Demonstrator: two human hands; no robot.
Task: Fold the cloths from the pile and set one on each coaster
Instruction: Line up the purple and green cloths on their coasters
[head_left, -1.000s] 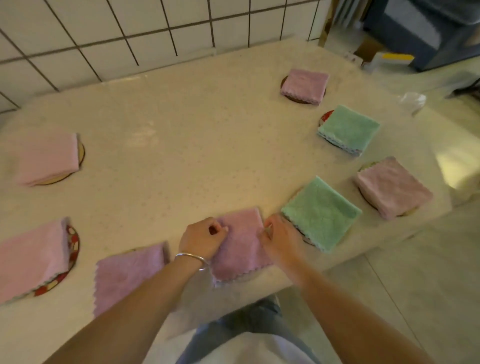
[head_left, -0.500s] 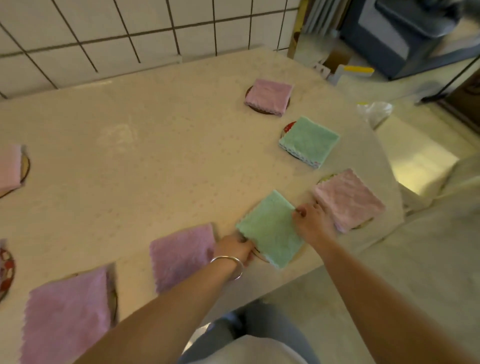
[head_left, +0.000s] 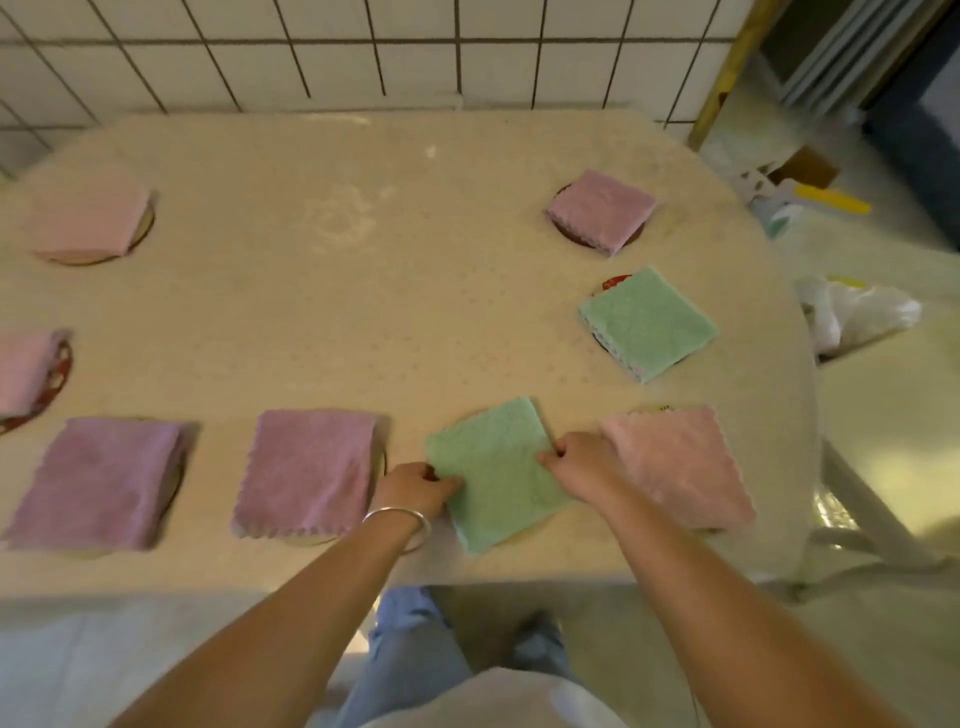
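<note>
Folded green cloth, square, fuzzy, lying tilted at near table edge between purple cloth and pink cloth. Pinched at left edge by left hand, at right edge by right hand.

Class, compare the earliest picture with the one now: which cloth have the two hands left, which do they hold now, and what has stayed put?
Both hands left the purple cloth and moved right to the near green cloth. The left hand now pinches its left edge, the right hand its right edge. The purple cloth stays folded on the table; the pink cloth and the far green cloth also stay in place.
</note>
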